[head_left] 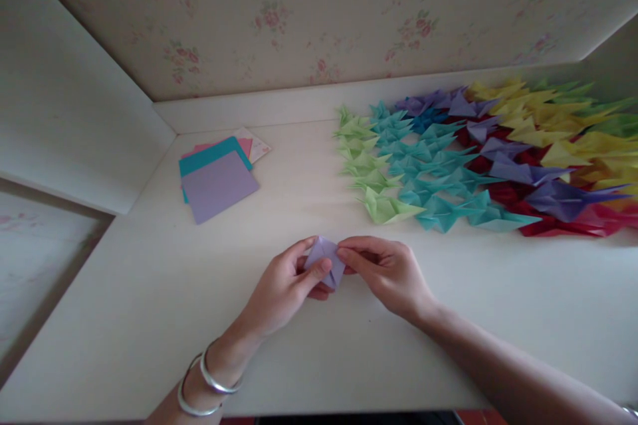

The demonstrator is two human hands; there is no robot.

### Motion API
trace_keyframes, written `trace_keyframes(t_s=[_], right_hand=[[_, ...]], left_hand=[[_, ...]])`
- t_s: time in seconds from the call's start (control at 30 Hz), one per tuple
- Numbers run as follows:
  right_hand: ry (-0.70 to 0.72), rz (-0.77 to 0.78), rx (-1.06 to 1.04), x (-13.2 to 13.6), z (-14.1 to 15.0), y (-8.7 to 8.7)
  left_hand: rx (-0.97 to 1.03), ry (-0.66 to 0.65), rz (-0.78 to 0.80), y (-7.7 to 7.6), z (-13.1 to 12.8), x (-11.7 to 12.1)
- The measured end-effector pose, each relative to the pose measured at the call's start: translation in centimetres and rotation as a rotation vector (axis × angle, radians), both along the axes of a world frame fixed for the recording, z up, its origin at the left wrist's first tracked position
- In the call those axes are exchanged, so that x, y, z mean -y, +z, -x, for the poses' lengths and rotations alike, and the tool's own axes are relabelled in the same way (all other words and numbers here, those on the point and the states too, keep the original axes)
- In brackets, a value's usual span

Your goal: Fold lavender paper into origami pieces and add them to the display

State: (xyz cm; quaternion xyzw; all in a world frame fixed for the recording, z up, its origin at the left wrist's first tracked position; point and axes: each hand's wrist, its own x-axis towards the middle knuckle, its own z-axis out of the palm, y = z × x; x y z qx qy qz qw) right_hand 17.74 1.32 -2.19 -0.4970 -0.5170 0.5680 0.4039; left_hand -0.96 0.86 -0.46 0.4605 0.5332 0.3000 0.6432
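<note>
A small folded piece of purple origami paper (323, 250) is held between my two hands above the table's near part. My left hand (289, 279) grips it from the left, thumb across its face and fingers behind. With thumb and fingertips, my right hand (386, 269) pinches its right corner. Fold lines and flaps show on the paper's front, while its back is hidden by my fingers.
Flat paper sheets (219, 186), purple on top of teal and pink, lie at the left. Rows of folded paper cranes (443, 159) in green, teal, purple, red and yellow cover the right side. A wallpapered wall (299, 26) rises behind the white table (149, 292).
</note>
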Motion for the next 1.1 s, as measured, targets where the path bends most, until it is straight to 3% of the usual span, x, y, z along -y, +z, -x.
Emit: trace_keyframes(t_s=[0.1,0.3,0.57,0.8,1.0,1.1], right_hand=[[-0.029,-0.008,-0.045,-0.05,0.04,-0.09],[0.149,0.04,-0.12,0.22,0.32,-0.03],[0.204,0.038,-0.018,0.29,0.11,0.26],[0.27,0.009,-0.017,0.54,0.11,0.26],[0.302,0.147,-0.177,0.67,0.5,0.24],[0.329,0.254,-0.224,0.79,0.79,0.31]], left_hand=[[0.024,-0.033,0.037,0.21,-0.22,0.09],[-0.018,-0.022,-0.027,0.38,-0.3,0.3],[-0.484,-0.03,-0.393,0.1,-0.47,0.54],[-0.33,-0.079,-0.186,0.09,-0.43,0.48],[-0.468,-0.03,-0.434,0.62,-0.31,0.66],[-0.487,-0.014,-0.486,0.4,-0.31,0.67]])
